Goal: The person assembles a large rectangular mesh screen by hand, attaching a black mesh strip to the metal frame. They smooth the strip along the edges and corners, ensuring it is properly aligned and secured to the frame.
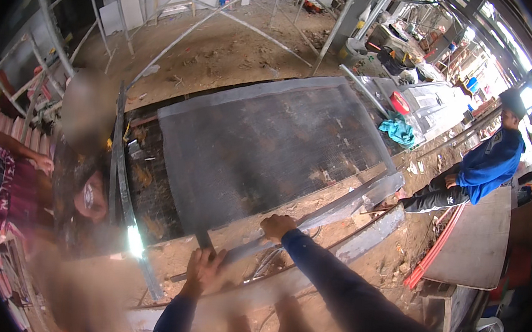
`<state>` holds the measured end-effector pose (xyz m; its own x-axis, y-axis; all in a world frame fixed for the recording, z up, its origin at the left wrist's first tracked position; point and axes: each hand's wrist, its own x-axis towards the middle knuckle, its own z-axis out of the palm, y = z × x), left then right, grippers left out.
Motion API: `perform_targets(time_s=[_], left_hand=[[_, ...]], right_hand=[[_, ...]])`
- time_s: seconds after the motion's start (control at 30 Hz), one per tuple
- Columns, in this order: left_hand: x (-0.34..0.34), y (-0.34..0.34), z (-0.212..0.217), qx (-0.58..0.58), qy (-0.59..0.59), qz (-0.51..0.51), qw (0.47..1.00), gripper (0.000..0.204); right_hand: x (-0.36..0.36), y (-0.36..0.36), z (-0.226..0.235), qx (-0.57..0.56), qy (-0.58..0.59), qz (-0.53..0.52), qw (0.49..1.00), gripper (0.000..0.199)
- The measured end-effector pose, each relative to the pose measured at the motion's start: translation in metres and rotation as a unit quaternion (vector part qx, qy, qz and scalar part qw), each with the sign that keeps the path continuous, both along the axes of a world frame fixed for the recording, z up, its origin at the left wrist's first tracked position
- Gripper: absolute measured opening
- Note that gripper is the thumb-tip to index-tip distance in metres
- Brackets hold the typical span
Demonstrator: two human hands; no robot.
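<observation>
Before me, a grey mesh-like sheet (261, 146) lies over a large dark board (139, 202). Along its near side runs a long dark strip (247, 250), with a loose translucent fold (345, 206) beside it toward the right. My left hand (205, 269) is closed around the strip near its left end, and a short dark piece (205, 241) sticks up beyond the fingertips. Further right, my right hand (278, 227) makes a fist at the strip; its fingers hide exactly what lies inside.
A person in blue (491, 157) is at the right, another in a maroon shirt (2, 184) at the left. A long metal bar (126, 192) crosses the board's left side. Scaffolding (228, 20) stands behind. Red tubes (432, 250), a brown panel (471, 241) and teal cloth (398, 132) lie right.
</observation>
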<state>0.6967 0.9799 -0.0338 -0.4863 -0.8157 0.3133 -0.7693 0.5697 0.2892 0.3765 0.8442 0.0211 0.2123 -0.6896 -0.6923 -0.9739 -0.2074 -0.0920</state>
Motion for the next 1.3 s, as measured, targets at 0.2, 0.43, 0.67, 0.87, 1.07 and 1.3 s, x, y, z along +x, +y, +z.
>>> perform_targets(time_s=[0.2,0.43,0.67,0.87,1.07,1.3], left_hand=[[0.002,0.003,-0.024,0.059,-0.168,-0.021,0.984,0.087],[-0.005,0.003,-0.029,0.095,-0.183,-0.013,0.978,0.093],[-0.012,-0.001,-0.028,0.076,-0.262,-0.018,0.962,0.099],[0.008,0.006,-0.045,0.072,-0.279,0.002,0.957,0.095],[0.002,0.004,-0.053,0.033,-0.221,0.0,0.975,0.105],[0.0,0.003,-0.051,0.036,-0.207,0.002,0.978,0.104]], right_hand=[[-0.014,-0.001,-0.014,-0.01,-0.061,-0.002,0.998,0.071],[-0.03,-0.005,-0.013,0.003,-0.135,0.009,0.991,0.057],[-0.067,0.024,-0.063,-0.096,-0.24,0.152,0.954,0.05],[-0.123,0.034,-0.025,-0.248,-0.291,0.181,0.906,0.032],[-0.151,0.021,-0.033,-0.16,-0.263,0.135,0.942,0.028],[-0.143,-0.018,-0.042,-0.08,-0.171,0.159,0.969,0.031]])
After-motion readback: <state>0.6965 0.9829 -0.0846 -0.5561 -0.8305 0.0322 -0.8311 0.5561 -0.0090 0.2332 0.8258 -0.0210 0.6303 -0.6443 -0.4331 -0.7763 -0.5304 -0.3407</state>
